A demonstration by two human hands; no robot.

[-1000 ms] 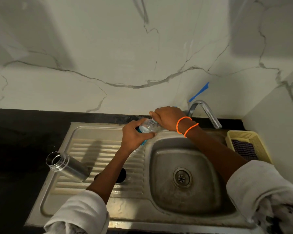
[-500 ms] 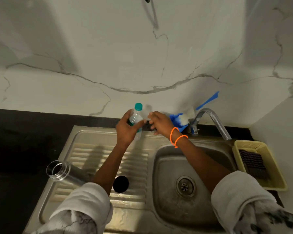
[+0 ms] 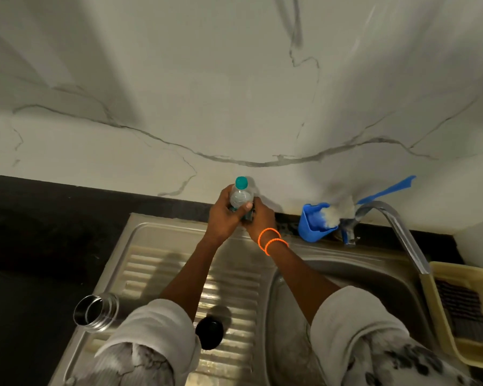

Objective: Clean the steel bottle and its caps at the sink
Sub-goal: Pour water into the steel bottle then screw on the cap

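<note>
A small clear plastic bottle [image 3: 240,195] with a teal cap stands upright at the back edge of the sink, against the wall. My left hand [image 3: 225,214] grips its body, thumb across the front. My right hand [image 3: 258,218], with two orange bands at the wrist, holds its lower part from the right. The open steel bottle [image 3: 96,312] lies on the drainboard's left edge, mouth facing me. A black cap [image 3: 209,331] sits on the ribbed drainboard [image 3: 162,263], partly behind my left sleeve.
The sink basin [image 3: 299,316] lies under my right forearm, with the steel tap [image 3: 399,232] arching over its right side. A blue holder [image 3: 314,222] with a white-bristled, blue-handled brush stands behind it. A yellow tray [image 3: 457,274] with a dark scrubber sits far right. Black countertop [image 3: 39,246] extends left.
The plastic bottle went from tilted near the basin to upright at the back wall. My right hand, apart from it half a second ago, now holds its lower part. The view shifted.
</note>
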